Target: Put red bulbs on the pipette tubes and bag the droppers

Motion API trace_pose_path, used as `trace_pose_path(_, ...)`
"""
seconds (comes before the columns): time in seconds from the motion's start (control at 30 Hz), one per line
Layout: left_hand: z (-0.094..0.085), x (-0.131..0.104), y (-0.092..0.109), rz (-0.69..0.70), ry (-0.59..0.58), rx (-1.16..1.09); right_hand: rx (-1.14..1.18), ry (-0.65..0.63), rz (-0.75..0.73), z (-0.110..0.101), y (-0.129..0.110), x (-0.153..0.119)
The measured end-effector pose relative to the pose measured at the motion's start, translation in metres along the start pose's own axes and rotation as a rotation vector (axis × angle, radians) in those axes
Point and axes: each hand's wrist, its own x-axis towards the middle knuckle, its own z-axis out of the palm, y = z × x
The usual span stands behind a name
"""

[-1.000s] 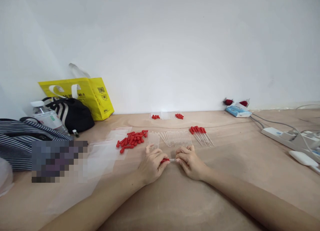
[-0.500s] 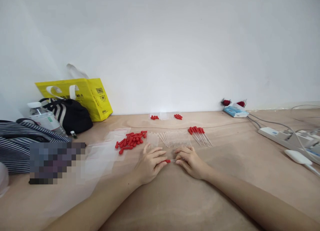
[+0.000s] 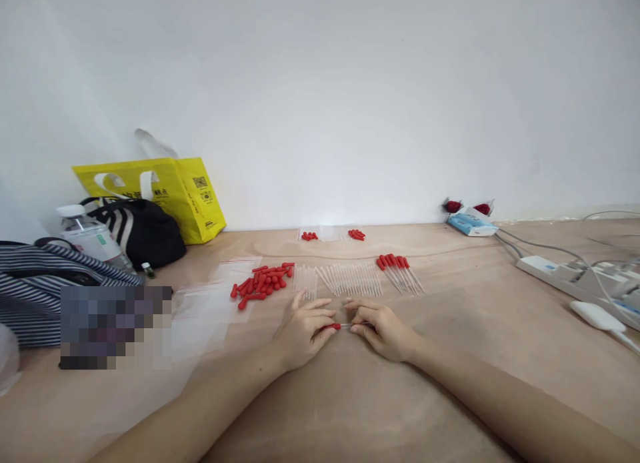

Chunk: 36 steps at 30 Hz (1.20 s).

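Between thumb and fingers, my left hand (image 3: 306, 331) pinches a red rubber dropper bulb (image 3: 336, 326). A thin clear glass tube (image 3: 346, 325) runs from the bulb's mouth to my right hand (image 3: 381, 328), which is closed on it; the tube's far part is mostly hidden by the fingers. Beyond my hands lies a row of clear tubes (image 3: 353, 279). To its left is a heap of loose red bulbs (image 3: 263, 283). On the right, several droppers with red bulbs on their tubes (image 3: 400, 273) lie side by side.
Clear plastic bags (image 3: 200, 316) lie under and left of the heap. Small bags with red bulbs (image 3: 357, 235) rest by the wall. A yellow bag (image 3: 200, 203), black bag (image 3: 145, 233) and water bottle (image 3: 93, 236) stand left. A tissue pack (image 3: 473, 223) and power strip (image 3: 560, 273) are right.
Both hands stay at nearly the same spot, with the bulb and tube still lined up between them. My right fingers have shifted slightly along the tube.
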Motion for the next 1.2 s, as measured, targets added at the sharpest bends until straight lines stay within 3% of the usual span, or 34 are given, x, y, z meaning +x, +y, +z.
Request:
trace_pose_path(0.17, -0.002, -0.004, -0.006, -0.047, 0.068, 0.075, -0.321, 0.089, 0.064, -0.014, 0.014, 0.001)
trace_pose_path(0.3, -0.006, -0.005, -0.016, -0.136, 0.182, 0.125, -0.462, 0.350, 0.326, -0.034, 0.047, 0.004)
trace_pose_path(0.4, -0.006, -0.004, -0.021, -0.218, 0.232, 0.126, -0.576, 0.442, 0.548, -0.042, 0.065, 0.009)
trace_pose_path(0.47, -0.007, -0.003, -0.023, -0.253, 0.219, 0.122, -0.649, 0.429, 0.612, -0.040, 0.069, 0.014)
trace_pose_path(0.67, -0.008, -0.003, -0.023, -0.322, 0.191, 0.132, -0.795, 0.323, 0.624, -0.025, 0.070, 0.030)
trace_pose_path(0.97, -0.008, 0.000, -0.024, -0.377, 0.174, 0.186, -0.728, 0.225, 0.737, -0.027, 0.064, 0.032)
trace_pose_path(1.2, -0.033, 0.002, -0.056, -0.589, 0.280, 0.502, -0.703, 0.021, 0.935, -0.033, 0.055, 0.042)
